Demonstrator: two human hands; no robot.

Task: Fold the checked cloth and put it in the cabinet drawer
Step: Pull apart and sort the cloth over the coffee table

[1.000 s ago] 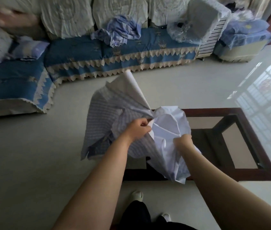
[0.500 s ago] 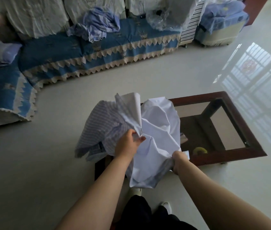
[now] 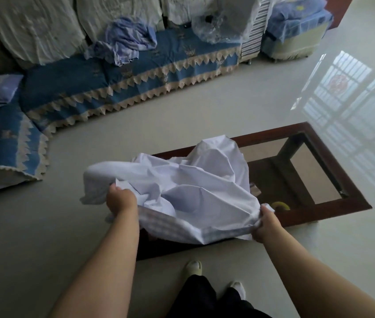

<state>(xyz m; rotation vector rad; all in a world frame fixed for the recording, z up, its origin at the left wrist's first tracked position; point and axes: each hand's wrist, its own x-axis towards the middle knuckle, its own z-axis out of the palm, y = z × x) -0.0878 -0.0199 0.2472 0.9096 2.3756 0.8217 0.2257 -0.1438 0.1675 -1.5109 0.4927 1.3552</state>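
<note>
White on its upper face and pale checked along the underside edge, the single checked cloth [image 3: 195,193] billows in crumpled folds between a person's two hands, held in the air above the near end of a dark wood-framed glass desk [image 3: 333,161]. The left hand [image 3: 122,200] keeps a clenched grip on one bunched edge, and the right hand [image 3: 265,222] pinches the opposite corner. No writing can be read anywhere, and a small yellow object [image 3: 280,205] seen through the glass is too indistinct to identify.
</note>
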